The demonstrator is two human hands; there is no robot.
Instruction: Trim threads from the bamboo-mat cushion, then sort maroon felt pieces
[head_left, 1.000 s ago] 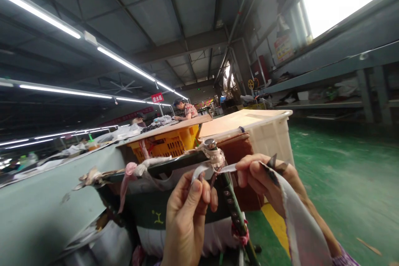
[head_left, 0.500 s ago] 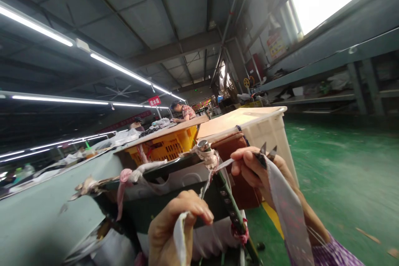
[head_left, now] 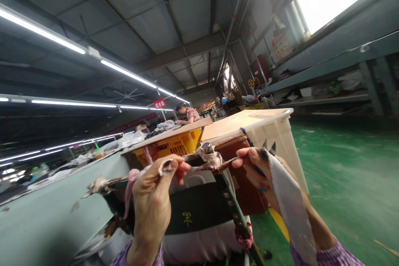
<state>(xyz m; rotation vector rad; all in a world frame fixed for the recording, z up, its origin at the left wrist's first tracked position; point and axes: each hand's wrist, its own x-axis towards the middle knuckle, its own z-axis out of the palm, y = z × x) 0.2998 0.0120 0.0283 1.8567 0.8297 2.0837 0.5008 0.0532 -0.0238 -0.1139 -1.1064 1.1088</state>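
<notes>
The left hand (head_left: pixel 152 199) and right hand (head_left: pixel 268 174) have fingers pinched on the cloth strip (head_left: pixel 225 166) at the green post's (head_left: pixel 231 203) wrapped top, where hard pulling could tear it, or the pointed blades (head_left: pixel 273 149) snag the hanging white cloth (head_left: pixel 288 199).

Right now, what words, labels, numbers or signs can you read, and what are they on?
"水组" on the hanging red sign; its first character is blurred, perhaps "胶".
One yellow character on the dark green panel, perhaps "军".
Wall poster: too blurred to read.
Red banner: too blurred.
</notes>
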